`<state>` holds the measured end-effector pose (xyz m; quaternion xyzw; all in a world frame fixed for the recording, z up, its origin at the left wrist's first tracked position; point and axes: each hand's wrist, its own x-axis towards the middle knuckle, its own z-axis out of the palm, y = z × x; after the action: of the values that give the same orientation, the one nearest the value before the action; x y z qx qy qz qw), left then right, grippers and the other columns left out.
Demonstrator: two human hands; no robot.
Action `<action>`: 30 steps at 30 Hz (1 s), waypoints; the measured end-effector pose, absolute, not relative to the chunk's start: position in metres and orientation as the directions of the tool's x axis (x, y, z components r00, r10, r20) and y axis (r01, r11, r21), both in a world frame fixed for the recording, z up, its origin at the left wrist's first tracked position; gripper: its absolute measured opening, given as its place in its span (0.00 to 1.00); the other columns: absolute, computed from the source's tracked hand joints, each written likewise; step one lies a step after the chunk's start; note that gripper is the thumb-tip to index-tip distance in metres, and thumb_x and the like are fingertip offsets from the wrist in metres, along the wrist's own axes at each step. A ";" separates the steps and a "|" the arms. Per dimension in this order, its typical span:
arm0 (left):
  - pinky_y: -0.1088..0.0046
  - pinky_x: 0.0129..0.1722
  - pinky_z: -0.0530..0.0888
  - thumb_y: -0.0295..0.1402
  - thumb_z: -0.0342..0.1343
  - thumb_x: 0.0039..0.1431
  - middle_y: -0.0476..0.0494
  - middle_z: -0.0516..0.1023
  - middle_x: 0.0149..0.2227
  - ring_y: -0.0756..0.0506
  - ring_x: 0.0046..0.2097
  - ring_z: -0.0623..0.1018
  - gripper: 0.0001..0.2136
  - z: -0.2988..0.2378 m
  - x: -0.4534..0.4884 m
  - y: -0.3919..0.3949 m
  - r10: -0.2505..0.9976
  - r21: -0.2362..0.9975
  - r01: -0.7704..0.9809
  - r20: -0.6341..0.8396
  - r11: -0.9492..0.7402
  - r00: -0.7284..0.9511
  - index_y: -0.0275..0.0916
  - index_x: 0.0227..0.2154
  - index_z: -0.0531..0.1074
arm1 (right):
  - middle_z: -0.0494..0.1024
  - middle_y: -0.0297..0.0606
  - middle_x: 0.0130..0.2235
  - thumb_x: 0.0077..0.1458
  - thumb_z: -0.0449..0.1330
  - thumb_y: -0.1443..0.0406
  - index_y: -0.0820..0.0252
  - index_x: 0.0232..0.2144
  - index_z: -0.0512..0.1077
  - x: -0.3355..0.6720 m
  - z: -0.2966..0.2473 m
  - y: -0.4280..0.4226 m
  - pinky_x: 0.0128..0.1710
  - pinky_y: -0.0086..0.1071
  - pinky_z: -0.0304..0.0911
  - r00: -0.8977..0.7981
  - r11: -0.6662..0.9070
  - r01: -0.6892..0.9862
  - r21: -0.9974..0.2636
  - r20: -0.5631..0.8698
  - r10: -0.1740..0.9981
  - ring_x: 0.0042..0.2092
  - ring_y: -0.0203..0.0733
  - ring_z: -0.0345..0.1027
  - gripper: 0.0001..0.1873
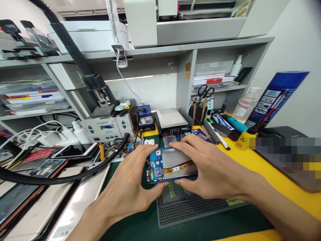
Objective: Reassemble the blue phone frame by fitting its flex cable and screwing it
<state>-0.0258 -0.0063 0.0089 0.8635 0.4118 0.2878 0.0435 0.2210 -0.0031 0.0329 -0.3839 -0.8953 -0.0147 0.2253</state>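
Note:
An opened smartphone (173, 159) with a blue frame is held level above the mat, its inside facing up. Its blue circuit board shows at the left end, and an orange flex cable (178, 168) crosses the bare silver bay. My left hand (132, 179) grips the board end, fingers on the far edge and thumb on the near edge. The other end is pinched the same way by my right hand (208, 165), which hides that end of the phone. Below lies a grey honeycomb-patterned mat (190, 209) on a dark green surface.
Several phones and tablets (57, 194) are stacked at left, under a thick black hose (62, 182). A grey control unit (105, 129) and a heating plate (173, 118) stand behind. Scissors (205, 92), a pen (218, 135), a yellow bottle (243, 140) and a blue can (271, 97) are at right.

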 end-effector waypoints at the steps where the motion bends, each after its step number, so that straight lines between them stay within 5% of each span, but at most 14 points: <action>1: 0.56 0.55 0.73 0.38 0.61 0.57 0.39 0.67 0.59 0.37 0.58 0.71 0.32 0.009 -0.026 -0.006 0.741 0.299 0.695 0.443 -0.653 0.505 0.47 0.62 0.55 | 0.70 0.51 0.48 0.50 0.68 0.61 0.65 0.61 0.64 0.221 0.034 -0.004 0.44 0.48 0.70 -0.615 0.709 0.689 -0.150 0.399 0.681 0.47 0.57 0.67 0.37; 6: 0.60 0.45 0.78 0.39 0.61 0.57 0.41 0.70 0.51 0.37 0.50 0.76 0.29 0.004 -0.028 0.000 0.734 0.296 0.692 0.458 -0.658 0.502 0.47 0.59 0.58 | 0.72 0.45 0.51 0.51 0.69 0.57 0.59 0.62 0.65 0.232 0.046 0.003 0.51 0.41 0.68 -0.560 0.672 0.658 -0.340 0.376 0.738 0.50 0.49 0.68 0.38; 11: 0.59 0.37 0.79 0.46 0.59 0.57 0.39 0.72 0.50 0.35 0.45 0.79 0.28 0.001 -0.033 0.006 0.745 0.288 0.715 0.468 -0.637 0.476 0.47 0.58 0.58 | 0.74 0.46 0.48 0.66 0.56 0.60 0.64 0.52 0.70 0.267 0.056 0.032 0.49 0.43 0.66 -0.176 0.345 0.851 -0.397 0.403 0.898 0.48 0.46 0.70 0.17; 15: 0.62 0.30 0.78 0.46 0.58 0.57 0.40 0.77 0.45 0.37 0.37 0.81 0.25 0.001 -0.031 0.004 0.782 0.325 0.728 0.415 -0.604 0.464 0.47 0.55 0.60 | 0.78 0.36 0.36 0.67 0.58 0.58 0.63 0.39 0.74 0.298 0.054 0.048 0.36 0.36 0.72 -0.049 0.080 0.916 -0.394 0.088 0.995 0.34 0.39 0.73 0.13; 21: 0.63 0.25 0.77 0.47 0.56 0.57 0.40 0.81 0.38 0.36 0.33 0.82 0.30 -0.003 -0.033 0.005 0.842 0.405 0.739 0.311 -0.538 0.442 0.46 0.60 0.55 | 0.79 0.38 0.40 0.66 0.60 0.59 0.64 0.46 0.73 0.302 0.040 0.053 0.33 0.34 0.74 0.041 -0.178 0.923 -0.341 -0.372 0.927 0.35 0.38 0.75 0.13; 30: 0.69 0.23 0.73 0.44 0.53 0.59 0.40 0.83 0.39 0.38 0.32 0.82 0.32 0.000 -0.028 0.000 0.871 0.557 0.672 0.260 -0.488 0.417 0.47 0.64 0.51 | 0.78 0.42 0.47 0.66 0.61 0.61 0.63 0.50 0.72 0.293 0.027 0.055 0.41 0.40 0.74 0.086 -0.267 0.893 -0.362 -0.447 0.890 0.42 0.43 0.76 0.14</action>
<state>-0.0280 0.0000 -0.0002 0.8207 0.4701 0.2656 0.1870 0.2932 0.0550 0.0266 -0.7367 -0.6052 0.3016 -0.0021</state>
